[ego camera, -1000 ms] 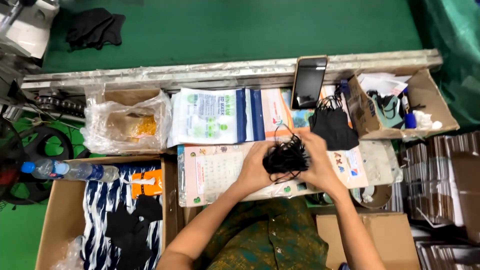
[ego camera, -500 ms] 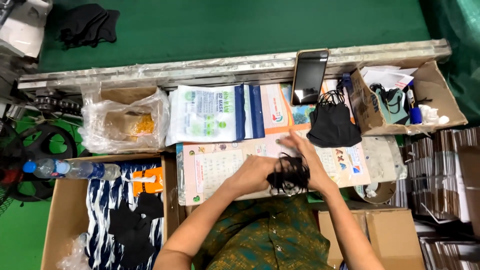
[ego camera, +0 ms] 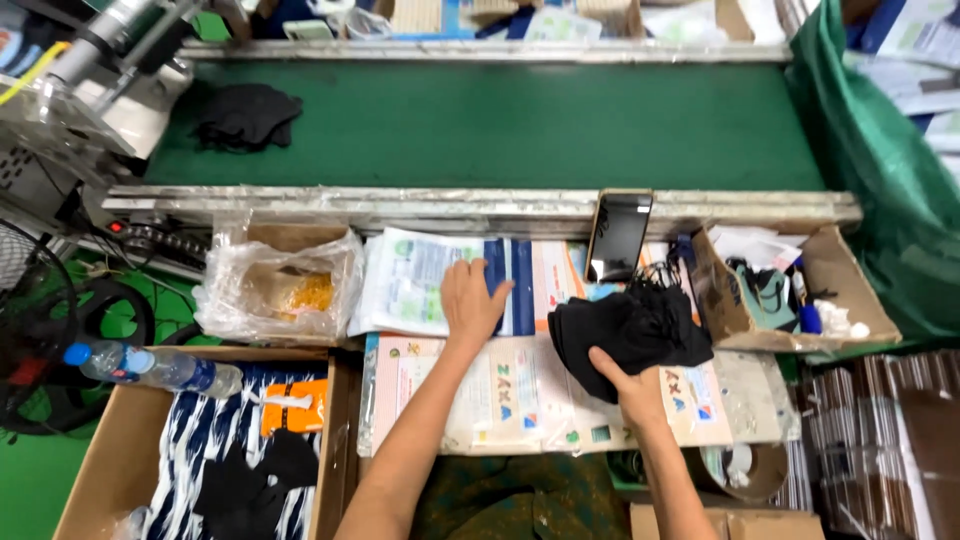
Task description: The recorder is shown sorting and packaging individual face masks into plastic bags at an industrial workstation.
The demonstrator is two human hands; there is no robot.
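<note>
One left hand [ego camera: 470, 298], fingers flat and released on one stack of printed pouches [ego camera: 430, 280]. One right hand [ego camera: 628, 388], fingers grasping one black mask bundle [ego camera: 625, 330] beside one upright phone [ego camera: 618, 235]. One water bottle [ego camera: 155, 367] far left.

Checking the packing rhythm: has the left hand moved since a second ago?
Yes. The left hand has left the bundle of black masks and gone up-left onto the stack of printed pouches nearer the conveyor rail.

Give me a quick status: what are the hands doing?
Left hand flat on packet stack. Right hand gripping black masks. Nothing blocking.
</note>
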